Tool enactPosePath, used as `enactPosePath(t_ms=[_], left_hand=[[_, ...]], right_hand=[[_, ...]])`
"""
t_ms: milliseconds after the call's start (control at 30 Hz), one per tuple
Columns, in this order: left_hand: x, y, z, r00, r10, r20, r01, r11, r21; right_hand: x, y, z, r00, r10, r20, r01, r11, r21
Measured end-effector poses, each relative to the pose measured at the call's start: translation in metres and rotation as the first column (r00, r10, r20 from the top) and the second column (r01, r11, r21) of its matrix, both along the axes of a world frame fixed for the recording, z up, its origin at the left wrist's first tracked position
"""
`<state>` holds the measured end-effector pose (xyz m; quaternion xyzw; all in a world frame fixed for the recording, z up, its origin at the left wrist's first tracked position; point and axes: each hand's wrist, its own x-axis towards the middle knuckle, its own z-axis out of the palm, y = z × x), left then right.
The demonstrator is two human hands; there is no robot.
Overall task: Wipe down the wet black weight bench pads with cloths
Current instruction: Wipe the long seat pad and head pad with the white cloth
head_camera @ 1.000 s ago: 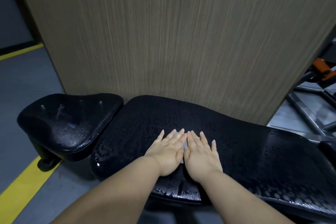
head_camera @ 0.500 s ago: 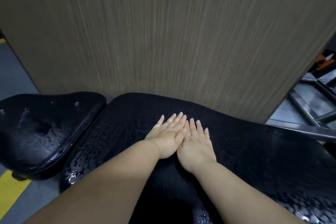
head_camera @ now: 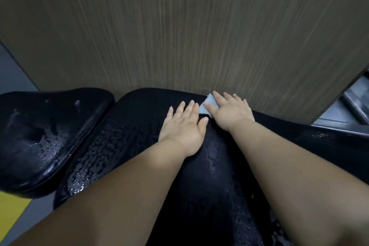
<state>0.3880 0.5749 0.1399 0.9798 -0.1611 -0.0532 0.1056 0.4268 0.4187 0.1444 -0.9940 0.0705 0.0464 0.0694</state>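
The long pad [head_camera: 123,146] and the seat pad [head_camera: 50,136] beside it are covered in black, smooth, glossy upholstery, beaded with water droplets toward the left and smeared to a duller sheen down the middle of the long pad. The cloth [head_camera: 206,104] is pale grey-blue and matt, its weave too blurred to tell, while the wall panel [head_camera: 179,26] behind shows a matt finish with fine vertical wood grain. At right the frame bars [head_camera: 352,103] are smooth grey metal with a soft sheen, and the floor [head_camera: 14,74] is matt grey with a flat yellow painted stripe [head_camera: 12,211].
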Motion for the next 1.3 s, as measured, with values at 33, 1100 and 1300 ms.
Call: enactPosePath(t_ms=[33, 1100, 1300], left_hand=[[0.000, 0.000, 0.000, 1.000, -0.002, 0.001, 0.002, 1.000, 0.008], [-0.107, 0.018, 0.009, 0.997, -0.051, -0.058, 0.056, 0.993, 0.100], [-0.113, 0.011, 0.013, 0.996, -0.011, -0.091, 0.023, 0.991, 0.130]], right_hand=[[0.007, -0.002, -0.001, 1.000, -0.022, 0.004, 0.022, 1.000, 0.011], [-0.258, 0.007, 0.004, 0.937, 0.350, 0.002, -0.349, 0.936, -0.046], [-0.296, 0.000, -0.006, 0.949, 0.317, -0.004, -0.316, 0.945, -0.082]])
